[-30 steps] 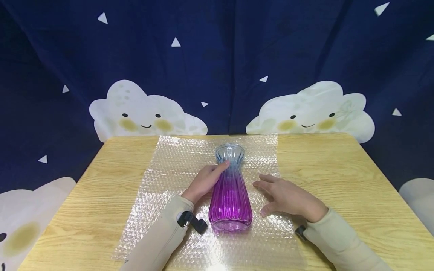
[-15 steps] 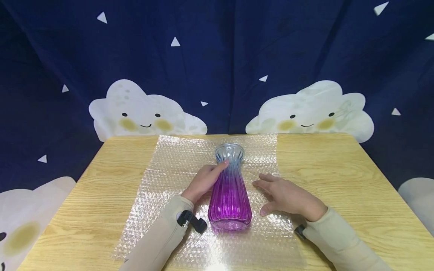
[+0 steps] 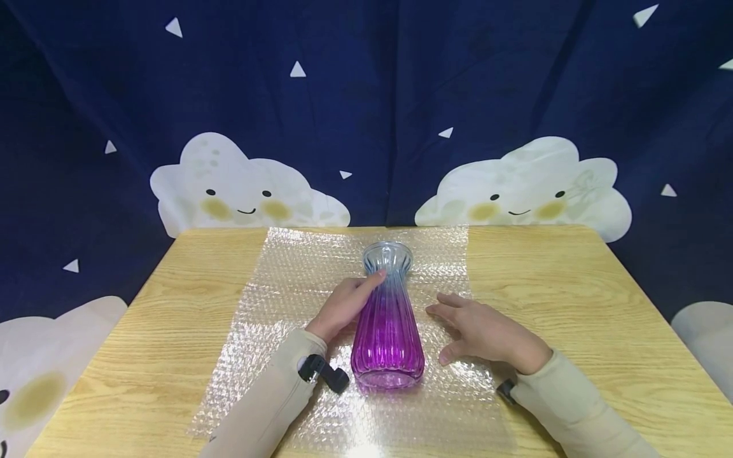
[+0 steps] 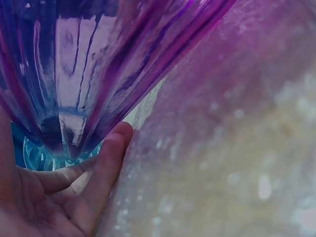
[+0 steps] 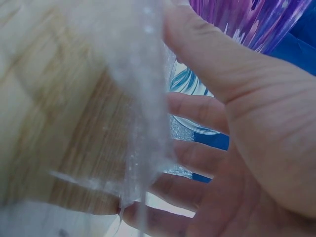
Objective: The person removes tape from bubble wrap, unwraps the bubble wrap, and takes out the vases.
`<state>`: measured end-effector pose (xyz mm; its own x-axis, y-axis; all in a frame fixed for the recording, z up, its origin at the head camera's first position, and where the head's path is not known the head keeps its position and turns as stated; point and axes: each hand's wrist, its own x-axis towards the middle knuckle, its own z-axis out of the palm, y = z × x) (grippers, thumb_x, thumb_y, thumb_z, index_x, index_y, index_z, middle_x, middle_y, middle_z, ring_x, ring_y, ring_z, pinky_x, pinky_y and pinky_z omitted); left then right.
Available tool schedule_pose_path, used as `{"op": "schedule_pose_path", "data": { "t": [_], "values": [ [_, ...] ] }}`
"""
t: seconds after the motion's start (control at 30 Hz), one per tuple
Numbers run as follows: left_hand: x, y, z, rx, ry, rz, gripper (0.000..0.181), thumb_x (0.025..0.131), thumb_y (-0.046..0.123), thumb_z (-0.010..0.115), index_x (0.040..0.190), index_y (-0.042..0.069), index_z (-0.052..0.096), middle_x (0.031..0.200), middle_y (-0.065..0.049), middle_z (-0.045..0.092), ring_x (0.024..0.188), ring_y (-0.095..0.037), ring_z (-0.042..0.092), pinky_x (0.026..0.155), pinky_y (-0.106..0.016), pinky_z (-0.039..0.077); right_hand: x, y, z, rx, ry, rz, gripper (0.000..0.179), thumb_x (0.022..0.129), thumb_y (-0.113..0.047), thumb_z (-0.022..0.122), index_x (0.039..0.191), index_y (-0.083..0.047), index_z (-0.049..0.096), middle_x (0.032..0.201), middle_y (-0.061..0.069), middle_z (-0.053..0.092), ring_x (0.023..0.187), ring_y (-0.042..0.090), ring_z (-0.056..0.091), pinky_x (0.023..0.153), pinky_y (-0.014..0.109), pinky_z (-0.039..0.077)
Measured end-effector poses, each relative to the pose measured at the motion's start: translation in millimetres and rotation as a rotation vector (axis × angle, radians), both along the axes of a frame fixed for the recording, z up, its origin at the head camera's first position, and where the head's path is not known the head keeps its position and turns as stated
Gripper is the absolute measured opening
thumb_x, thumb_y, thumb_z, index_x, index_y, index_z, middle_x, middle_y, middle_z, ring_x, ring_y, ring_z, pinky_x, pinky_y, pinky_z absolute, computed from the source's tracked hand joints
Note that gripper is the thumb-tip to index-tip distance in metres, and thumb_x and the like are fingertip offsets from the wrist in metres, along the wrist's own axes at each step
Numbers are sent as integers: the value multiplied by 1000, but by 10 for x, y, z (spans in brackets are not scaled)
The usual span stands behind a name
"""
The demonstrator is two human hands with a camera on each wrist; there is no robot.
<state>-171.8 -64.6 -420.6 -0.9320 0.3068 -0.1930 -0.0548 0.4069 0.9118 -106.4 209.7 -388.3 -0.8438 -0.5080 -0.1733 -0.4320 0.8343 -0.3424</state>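
Note:
A ribbed glass vase [image 3: 389,331], purple at its base and pale blue at its mouth, lies on a sheet of bubble wrap [image 3: 298,273], its mouth pointing away. My left hand [image 3: 346,305] grips the narrow neck, thumb on top. In the left wrist view, the fingers [image 4: 106,163] reach beneath the glass vase [image 4: 84,84]. To the right of the vase, my right hand [image 3: 487,334] is spread over the wrap's right side, apart from the glass. In the right wrist view, the edge of the bubble wrap [image 5: 145,98] crosses in front of the fingers [image 5: 197,158].
Underneath is a light wooden table [image 3: 572,286]. A dark blue curtain [image 3: 366,95] with smiling clouds and white triangles hangs behind its far edge. Small black wrist cameras [image 3: 323,374] are strapped over the beige sleeves [image 3: 269,401].

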Motion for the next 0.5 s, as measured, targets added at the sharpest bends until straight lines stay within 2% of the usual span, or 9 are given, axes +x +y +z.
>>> {"op": "schedule_pose_path", "data": {
  "t": [0.2, 0.5],
  "values": [
    [-4, 4, -5, 8, 5, 3, 74, 91, 83, 46, 100, 16, 77, 89, -6, 76, 77, -21, 73, 78, -32, 59, -5, 3, -4, 2, 1, 0, 97, 71, -57, 82, 151, -10, 53, 162, 28, 39, 138, 53, 51, 113, 65, 46],
    [-8, 6, -4, -4, -2, 13, 75, 90, 83, 47, 103, 16, 78, 92, -5, 77, 80, -20, 73, 80, -33, 60, 0, 6, 0, -3, 9, 11, 96, 71, -58, 81, 150, -10, 54, 161, 29, 40, 138, 54, 51, 112, 65, 46]
  ]
}}
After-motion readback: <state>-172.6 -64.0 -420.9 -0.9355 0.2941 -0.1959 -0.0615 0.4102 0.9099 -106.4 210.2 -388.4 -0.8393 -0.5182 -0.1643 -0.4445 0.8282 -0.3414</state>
